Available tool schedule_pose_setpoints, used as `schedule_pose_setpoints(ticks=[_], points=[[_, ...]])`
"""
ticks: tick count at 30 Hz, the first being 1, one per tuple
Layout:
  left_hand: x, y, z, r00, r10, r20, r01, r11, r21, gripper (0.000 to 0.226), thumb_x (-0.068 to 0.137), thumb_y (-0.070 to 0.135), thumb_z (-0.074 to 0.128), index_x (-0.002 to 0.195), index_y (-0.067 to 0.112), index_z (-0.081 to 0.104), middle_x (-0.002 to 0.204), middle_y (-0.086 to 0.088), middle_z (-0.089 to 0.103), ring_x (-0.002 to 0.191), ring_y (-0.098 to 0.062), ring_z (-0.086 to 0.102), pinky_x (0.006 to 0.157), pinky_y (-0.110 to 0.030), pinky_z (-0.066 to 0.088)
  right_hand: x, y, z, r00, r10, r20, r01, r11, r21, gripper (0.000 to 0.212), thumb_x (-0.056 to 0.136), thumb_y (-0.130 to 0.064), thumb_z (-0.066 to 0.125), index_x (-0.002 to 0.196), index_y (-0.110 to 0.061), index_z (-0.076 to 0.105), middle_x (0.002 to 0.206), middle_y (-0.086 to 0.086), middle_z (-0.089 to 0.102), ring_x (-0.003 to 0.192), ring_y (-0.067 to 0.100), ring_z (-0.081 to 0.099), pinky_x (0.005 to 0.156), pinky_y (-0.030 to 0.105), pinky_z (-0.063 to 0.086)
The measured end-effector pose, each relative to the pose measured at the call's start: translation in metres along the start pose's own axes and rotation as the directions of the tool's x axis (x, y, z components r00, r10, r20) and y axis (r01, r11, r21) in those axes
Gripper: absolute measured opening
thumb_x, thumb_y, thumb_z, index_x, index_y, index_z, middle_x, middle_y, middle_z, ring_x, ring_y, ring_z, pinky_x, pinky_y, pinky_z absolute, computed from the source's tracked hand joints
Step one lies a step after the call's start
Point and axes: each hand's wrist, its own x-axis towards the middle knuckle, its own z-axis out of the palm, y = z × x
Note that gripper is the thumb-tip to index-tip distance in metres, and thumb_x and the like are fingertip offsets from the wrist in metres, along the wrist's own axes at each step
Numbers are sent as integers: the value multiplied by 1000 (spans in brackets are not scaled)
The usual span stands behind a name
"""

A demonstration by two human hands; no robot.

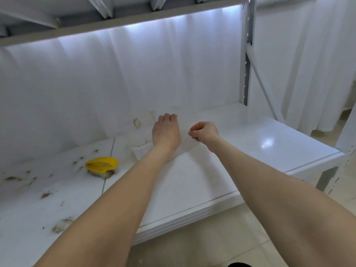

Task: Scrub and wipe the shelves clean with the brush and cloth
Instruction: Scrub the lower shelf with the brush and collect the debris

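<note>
Reaching over the lower white shelf, both bare arms are stretching toward its back edge. The left hand is lying palm down on a white cloth that is spreading thin and flat over the shelf, nearly blending into it; its fingers are bending downward at the far end, and I cannot tell whether its grip is clamping the fabric or only pressing it. Just beside it, the right hand is hovering with its fingers curled and its grip closed together — thumb and forefinger are pinching what looks like the cloth's raised edge. The yellow scrubbing brush is sitting bristles down on the shelf's left panel, well apart from both hands and untouched, with brown dirt marks scattering around it — the right panel is shining under the light. A white curtain is hanging behind the shelf, and a grey slotted upright is standing at the back right corner.
</note>
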Motion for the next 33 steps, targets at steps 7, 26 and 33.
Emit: schedule_pose_setpoints(ticks=[7, 26, 33], points=[[-5, -19, 7, 949, -139, 283, 204, 955, -215, 24, 95, 26, 45, 112, 22, 62, 115, -8, 64, 107, -28, 59, 77, -29, 41, 0, 1, 49, 1000, 4, -31, -5, 999, -53, 24, 77, -5, 73, 65, -20, 59, 80, 6, 68, 88, 25, 68, 87, 40, 55], [-11, -28, -8, 955, 1, 297, 145, 871, -470, 39, 93, 7, 43, 130, 12, 55, 130, -7, 58, 122, -23, 52, 105, -28, 37, -19, 4, 54, 936, 317, 156, -260, 917, -303, 9, 92, -15, 61, 85, -11, 55, 76, 7, 61, 68, 19, 61, 57, 24, 48], [-15, -113, -41, 949, -306, -77, 237, 851, -469, 12, 90, 12, 56, 98, 11, 65, 102, -8, 66, 94, -23, 61, 79, -24, 41, -59, -25, 113, 811, 110, 575, 48, 966, -253, 33, 84, -40, 71, 67, -13, 63, 61, 1, 65, 50, 9, 59, 48, 17, 44]])
